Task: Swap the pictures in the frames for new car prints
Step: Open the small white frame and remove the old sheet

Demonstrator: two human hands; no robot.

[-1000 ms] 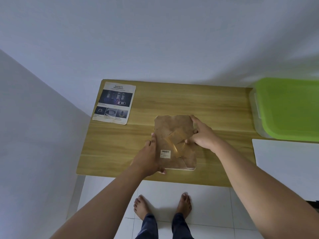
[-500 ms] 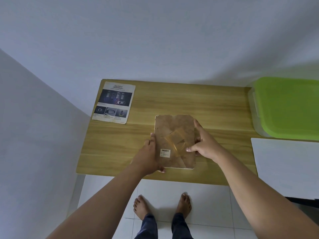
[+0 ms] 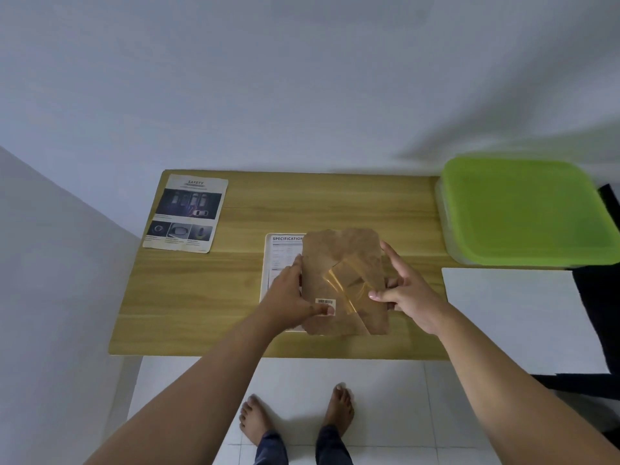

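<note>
At the centre of the frame, both hands are gripping the brown backing board point(image 3: 342, 263), tilted above the wooden table point(image 3: 208, 297). The left hand point(image 3: 291, 302) is pinching its left edge, thumb by the barcode; the right hand point(image 3: 407, 293) is clasping its right edge. Beneath, a specification print point(image 3: 283, 251) is showing; a safety print point(image 3: 186, 213) is lying at upper left.

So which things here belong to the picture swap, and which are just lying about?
Job:
brown cardboard frame backing, held by left hand and right hand
white specification sheet under it
safety car print

Lying about:
green-lidded plastic box
white board
</note>
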